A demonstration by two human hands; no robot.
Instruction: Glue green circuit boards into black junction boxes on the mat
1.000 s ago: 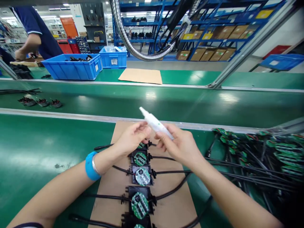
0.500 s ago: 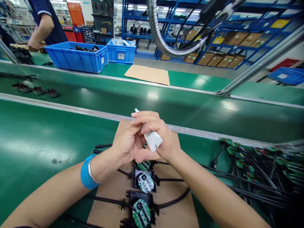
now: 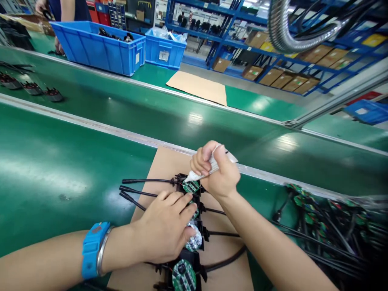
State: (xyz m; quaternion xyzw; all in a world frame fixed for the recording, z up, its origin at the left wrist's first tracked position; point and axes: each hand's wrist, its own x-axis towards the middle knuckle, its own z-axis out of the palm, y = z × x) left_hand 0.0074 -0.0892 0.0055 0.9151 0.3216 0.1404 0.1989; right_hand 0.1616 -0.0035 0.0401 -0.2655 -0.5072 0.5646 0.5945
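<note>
Nearest: a round green board (image 3: pixel 184 275) in a black housing (image 3: pixel 198 258), first of a row running away down a cardboard sheet (image 3: pixel 230 266). The sheet probably guards the green bench (image 3: pixel 60 173) and keeps the row together. Cables leave both sides of the housings, perhaps laid sideways so the board faces stay uncovered.

Left hand (image 3: pixel 163 226), blue band (image 3: pixel 92 250) at the wrist: palm down, fingers extended and slightly parted, grasping nothing that I can see. It lies across the middle of the row, thumb at a pale board (image 3: pixel 194 238), fingertips by the next one; likely a brace, though pressure can't be told.

Beyond, right hand (image 3: pixel 220 171): fingers curled closed about a white tube (image 3: pixel 214 165), thumb on top. The tube is over the row's far end, tilted, nozzle down at the farthest board (image 3: pixel 190 186); contact unclear. That slant seems to suit aiming and squeezing.

Off right, heaped boards and cables (image 3: pixel 321 226) sit beside the row, presumably within reach.

Farther: blue bins (image 3: pixel 100 48), another person's arm (image 3: pixel 68 10), shelving.
</note>
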